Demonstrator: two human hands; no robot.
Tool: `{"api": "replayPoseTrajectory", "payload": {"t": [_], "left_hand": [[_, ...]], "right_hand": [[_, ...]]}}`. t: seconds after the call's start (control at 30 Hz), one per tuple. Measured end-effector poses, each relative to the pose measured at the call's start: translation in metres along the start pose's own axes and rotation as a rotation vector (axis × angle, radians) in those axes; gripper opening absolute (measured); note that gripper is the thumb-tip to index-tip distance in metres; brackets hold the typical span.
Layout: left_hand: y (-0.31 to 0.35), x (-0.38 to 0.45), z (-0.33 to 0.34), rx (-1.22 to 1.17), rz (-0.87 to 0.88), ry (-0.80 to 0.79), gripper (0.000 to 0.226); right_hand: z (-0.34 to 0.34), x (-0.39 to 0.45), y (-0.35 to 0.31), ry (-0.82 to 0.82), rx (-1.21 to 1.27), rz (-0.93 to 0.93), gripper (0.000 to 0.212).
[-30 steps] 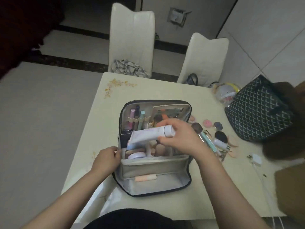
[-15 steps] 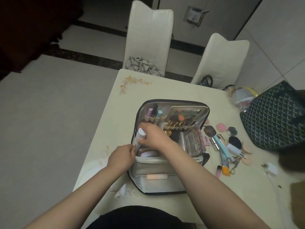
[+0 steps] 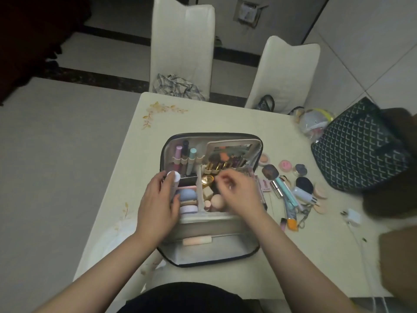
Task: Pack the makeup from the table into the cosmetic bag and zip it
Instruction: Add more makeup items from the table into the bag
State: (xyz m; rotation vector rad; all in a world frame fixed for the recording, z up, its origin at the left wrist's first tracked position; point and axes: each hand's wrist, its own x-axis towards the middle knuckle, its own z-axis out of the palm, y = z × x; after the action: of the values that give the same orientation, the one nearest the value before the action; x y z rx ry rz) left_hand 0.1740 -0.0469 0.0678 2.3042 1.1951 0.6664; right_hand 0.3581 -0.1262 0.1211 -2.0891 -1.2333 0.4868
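Note:
The open cosmetic bag (image 3: 212,260) lies in the middle of the cream table (image 3: 203,116), with brushes and tubes in its raised lid. A white tube (image 3: 173,176) stands upright at the bag's left wall, and my left hand (image 3: 158,208) grips it there. My right hand (image 3: 239,193) hovers over the bag's middle compartments, blurred, fingers loosely curled and holding nothing. A blue sponge (image 3: 188,195) and a pink sponge (image 3: 217,201) sit inside. Loose makeup lies right of the bag: a brush (image 3: 269,171), a teal tube (image 3: 285,190), a pink jar (image 3: 284,164), a black puff (image 3: 304,185).
A dark patterned tote (image 3: 361,150) stands at the table's right side, with a clear pouch (image 3: 313,123) behind it. A white charger (image 3: 353,216) and its cable lie near the right edge. Two white chairs (image 3: 182,46) stand beyond the far edge.
My right hand carried the white tube from over the bag to its left wall and let go. My left hand moved from the bag's edge onto the tube. The right hand drew back right.

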Motion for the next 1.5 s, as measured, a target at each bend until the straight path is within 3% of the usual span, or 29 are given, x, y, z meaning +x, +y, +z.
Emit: {"api": "replayPoseTrajectory", "payload": {"t": [0.13, 0.2, 0.3, 0.4, 0.5, 0.67, 0.83, 0.97, 1.07, 1.13, 1.2, 1.37, 1.5], "left_hand": [[0.015, -0.006, 0.015, 0.144, 0.055, -0.004, 0.053], [0.028, -0.012, 0.026, 0.165, 0.102, -0.018, 0.049], [0.049, -0.019, 0.043, 0.165, 0.153, -0.084, 0.042], [0.062, -0.026, 0.057, 0.202, 0.142, -0.162, 0.042], [0.072, -0.032, 0.063, 0.236, 0.149, -0.206, 0.042], [0.084, -0.044, 0.069, 0.247, 0.087, -0.2, 0.038], [0.088, -0.05, 0.07, 0.293, 0.056, -0.228, 0.043], [0.079, -0.047, 0.069, 0.249, 0.071, -0.237, 0.045], [0.065, -0.044, 0.06, 0.249, 0.124, -0.168, 0.04], [0.053, -0.044, 0.048, 0.29, 0.129, -0.112, 0.033], [0.04, -0.047, 0.036, 0.37, 0.109, -0.067, 0.03], [0.017, -0.055, 0.014, 0.49, 0.025, -0.033, 0.03], [0.007, -0.063, 0.009, 0.48, -0.012, -0.055, 0.035]], "right_hand": [[-0.045, -0.013, 0.082, 0.392, 0.094, 0.371, 0.012], [-0.052, -0.01, 0.123, 0.361, 0.045, 0.535, 0.015], [-0.046, -0.005, 0.16, 0.207, -0.01, 0.622, 0.016], [-0.034, 0.006, 0.179, 0.086, -0.031, 0.629, 0.014], [-0.025, 0.019, 0.192, -0.079, -0.1, 0.643, 0.026], [-0.015, 0.025, 0.2, -0.078, -0.098, 0.64, 0.019], [-0.022, 0.015, 0.19, 0.119, 0.097, 0.6, 0.019], [-0.047, -0.009, 0.176, 0.305, 0.353, 0.54, 0.005], [-0.084, -0.033, 0.138, 0.512, 0.441, 0.435, 0.024], [-0.102, -0.047, 0.105, 0.543, 0.496, 0.316, 0.031], [-0.107, -0.056, 0.068, 0.42, 0.504, 0.193, 0.032], [-0.047, -0.036, 0.005, -0.115, 0.303, 0.049, 0.018], [0.005, -0.013, -0.009, -0.304, 0.123, 0.047, 0.016]]}}
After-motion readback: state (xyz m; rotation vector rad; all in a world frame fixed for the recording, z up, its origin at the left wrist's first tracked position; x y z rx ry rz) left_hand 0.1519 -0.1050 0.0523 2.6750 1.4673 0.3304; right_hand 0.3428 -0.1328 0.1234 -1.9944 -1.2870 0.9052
